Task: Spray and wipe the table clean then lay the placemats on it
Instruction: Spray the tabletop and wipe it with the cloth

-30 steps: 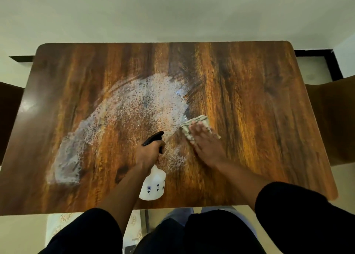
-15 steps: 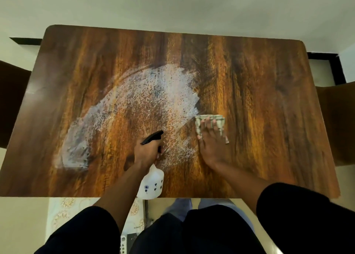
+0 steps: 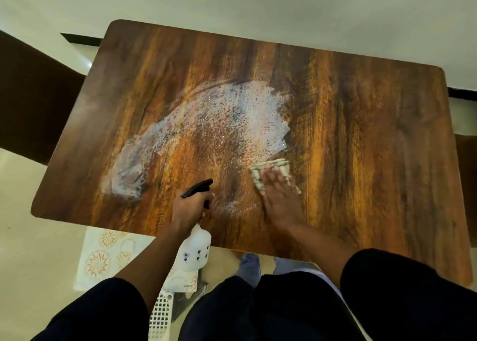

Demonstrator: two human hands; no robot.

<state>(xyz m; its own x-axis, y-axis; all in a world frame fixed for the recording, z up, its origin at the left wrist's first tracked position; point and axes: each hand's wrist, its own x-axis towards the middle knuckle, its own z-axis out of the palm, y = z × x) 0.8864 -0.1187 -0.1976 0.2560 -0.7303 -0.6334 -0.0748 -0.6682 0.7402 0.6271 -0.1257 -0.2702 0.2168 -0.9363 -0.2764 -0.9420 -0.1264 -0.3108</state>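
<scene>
The left hand (image 3: 191, 210) is curled around the neck of a white spray bottle (image 3: 193, 250), its black nozzle (image 3: 197, 188) pointing out over the wooden counter (image 3: 361, 147) while the bottle's body hangs past the near edge. The right hand (image 3: 280, 199) lies flat with straight fingers, pressing a checked cloth (image 3: 271, 166) against the counter just right of the middle; the cloth shows beyond the fingertips and along both sides of the hand. A broad curved patch of white spray foam (image 3: 206, 124) covers the counter from its left part up to the middle, its right end just beside the cloth. The wood to the right of the cloth is bare. On the floor below the near edge, left of the person's legs, lies a pale placemat (image 3: 103, 258) with round orange patterns, partly hidden by the left arm. A white latticed basket (image 3: 160, 317) sits beside it. Dark chairs (image 3: 33, 98) stand at both ends of the counter.
</scene>
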